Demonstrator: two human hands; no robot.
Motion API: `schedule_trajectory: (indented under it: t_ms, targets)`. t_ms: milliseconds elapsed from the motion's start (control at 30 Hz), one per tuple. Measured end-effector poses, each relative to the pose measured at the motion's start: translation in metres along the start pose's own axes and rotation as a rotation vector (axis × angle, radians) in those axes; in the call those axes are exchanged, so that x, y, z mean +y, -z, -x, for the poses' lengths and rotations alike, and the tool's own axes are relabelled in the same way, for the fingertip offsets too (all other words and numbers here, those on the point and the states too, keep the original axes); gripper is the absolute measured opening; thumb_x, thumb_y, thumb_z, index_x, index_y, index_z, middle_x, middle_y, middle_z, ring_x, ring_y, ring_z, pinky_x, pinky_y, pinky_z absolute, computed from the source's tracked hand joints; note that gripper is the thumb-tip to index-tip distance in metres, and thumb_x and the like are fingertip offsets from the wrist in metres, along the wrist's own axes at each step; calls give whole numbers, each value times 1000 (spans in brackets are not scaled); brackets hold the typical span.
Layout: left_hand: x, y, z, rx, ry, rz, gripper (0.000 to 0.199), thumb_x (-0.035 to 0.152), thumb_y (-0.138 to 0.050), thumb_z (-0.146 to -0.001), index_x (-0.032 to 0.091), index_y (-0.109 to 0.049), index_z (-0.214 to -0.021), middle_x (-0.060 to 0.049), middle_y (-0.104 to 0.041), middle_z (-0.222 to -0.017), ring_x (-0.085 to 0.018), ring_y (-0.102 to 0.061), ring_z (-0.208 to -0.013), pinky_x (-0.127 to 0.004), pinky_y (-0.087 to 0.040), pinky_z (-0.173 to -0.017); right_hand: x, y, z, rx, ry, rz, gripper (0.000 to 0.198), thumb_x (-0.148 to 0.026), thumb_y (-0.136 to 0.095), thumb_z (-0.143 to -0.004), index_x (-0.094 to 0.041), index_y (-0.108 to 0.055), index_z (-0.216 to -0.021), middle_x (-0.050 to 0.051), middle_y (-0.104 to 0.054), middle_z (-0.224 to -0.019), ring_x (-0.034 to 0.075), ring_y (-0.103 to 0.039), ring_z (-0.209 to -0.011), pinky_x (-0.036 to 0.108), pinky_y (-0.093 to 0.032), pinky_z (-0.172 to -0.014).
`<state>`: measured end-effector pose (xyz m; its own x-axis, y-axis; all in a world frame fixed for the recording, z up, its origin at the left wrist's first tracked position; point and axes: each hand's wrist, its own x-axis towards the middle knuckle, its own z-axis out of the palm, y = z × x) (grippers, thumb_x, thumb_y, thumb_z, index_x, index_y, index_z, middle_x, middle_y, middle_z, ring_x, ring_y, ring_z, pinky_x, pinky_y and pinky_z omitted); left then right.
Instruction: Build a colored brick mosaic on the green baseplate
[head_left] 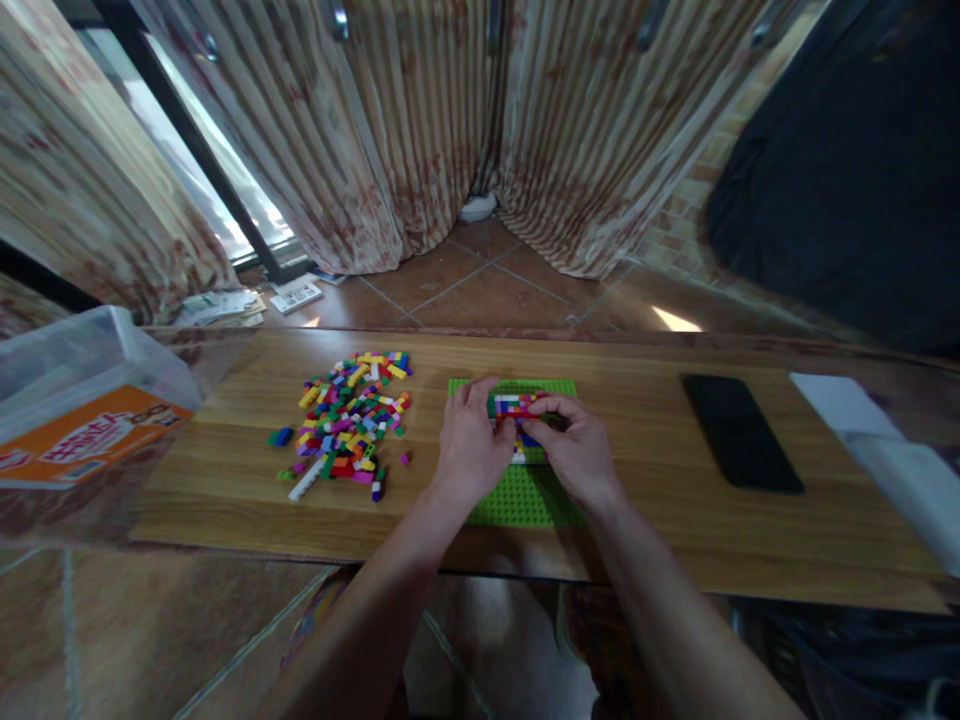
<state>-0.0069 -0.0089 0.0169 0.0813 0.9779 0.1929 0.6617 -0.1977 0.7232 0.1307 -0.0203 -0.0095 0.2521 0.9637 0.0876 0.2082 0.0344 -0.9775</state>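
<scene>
A green studded baseplate (pixel 525 500) lies on the table, with a block of many-coloured toy bricks (pixel 513 402) built up on its middle. My left hand (pixel 474 440) curls around the left end of that build, its thumb bent in toward the centre. From the other side, my right hand (pixel 581 445) is closed in a pinch at the build, thumb and forefinger meeting at a red toy brick (pixel 517 415). The fingers cover much of the bricks there, so the exact contact is hard to see.
A heap of loose toy bricks (pixel 345 420) spreads left of the baseplate, a white strip (pixel 306 480) at its front. A clear plastic box with an orange label (pixel 97 430) stands at the far left. Right of my hands lie a black phone (pixel 742 433) and white paper (pixel 847 405).
</scene>
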Motion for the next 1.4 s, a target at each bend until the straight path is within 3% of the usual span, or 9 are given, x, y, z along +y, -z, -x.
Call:
schedule_trajectory:
  t_ms: [300,500,600,733,800,867,1000,1100,1400]
  targets:
    - [0,-3,1,-6,7,27,43,12,-59,-78,14,-57,-121,-14,-64,-122,-28,-57,-117,-48,-47,-103,2,-4,-2,9,-25,-34,13,-31,-70,-67,-22,-67,-76,6,-68,-102,23,-62,-98,41,-47,-93]
    - [-19,18,-9,80,67,217,37,22,-56,-85,16,-58,-121,-12,-65,-121,-22,-63,-108,-40,-52,-93,5,1,-1,-35,-14,-12,17,-36,-72,-70,-22,-67,-77,6,-70,-106,22,-64,-95,38,-50,-87]
    - [-29,33,-18,184,150,294,34,25,-57,-85,15,-60,-117,-12,-67,-118,-22,-64,-104,-37,-54,-86,1,8,-1,-28,48,75,19,-39,-73,-72,-22,-70,-81,6,-70,-107,22,-64,-97,38,-50,-86]
    - [-38,50,-26,335,181,385,28,25,-61,-81,14,-65,-107,-11,-71,-104,-20,-66,-90,-32,-53,-78,-14,12,2,168,225,236,17,-37,-71,-76,-22,-71,-82,6,-69,-103,22,-63,-97,38,-50,-82]
    - [-44,57,-29,406,179,426,24,25,-62,-80,14,-66,-101,-9,-72,-99,-18,-66,-86,-30,-53,-75,-24,6,9,183,330,232,12,-34,-68,-81,-22,-70,-81,4,-69,-93,19,-64,-87,34,-50,-76]
    - [-51,64,-32,480,184,472,21,25,-62,-80,15,-67,-98,-7,-72,-95,-16,-65,-81,-27,-52,-74,-35,-5,21,74,394,202,8,-29,-64,-85,-22,-69,-83,2,-68,-86,16,-63,-77,31,-50,-71]
    - [-64,80,-35,554,204,547,23,29,-63,-81,15,-69,-97,-7,-72,-93,-15,-66,-80,-24,-51,-70,-48,-37,53,-297,556,237,13,-19,-56,-92,-22,-67,-86,2,-68,-84,15,-63,-79,28,-49,-73]
    - [-69,91,-33,588,229,616,23,29,-62,-81,15,-69,-97,-6,-72,-94,-14,-66,-80,-23,-52,-68,-46,-63,72,-449,617,323,14,-18,-54,-93,-21,-67,-89,3,-69,-86,16,-63,-83,29,-48,-77]
    - [-75,114,-24,616,289,678,21,28,-66,-77,16,-69,-94,-4,-71,-87,-12,-66,-72,-22,-52,-65,-25,-114,87,-478,525,598,20,-36,-65,-86,-19,-67,-97,7,-69,-90,25,-61,-87,36,-46,-79]
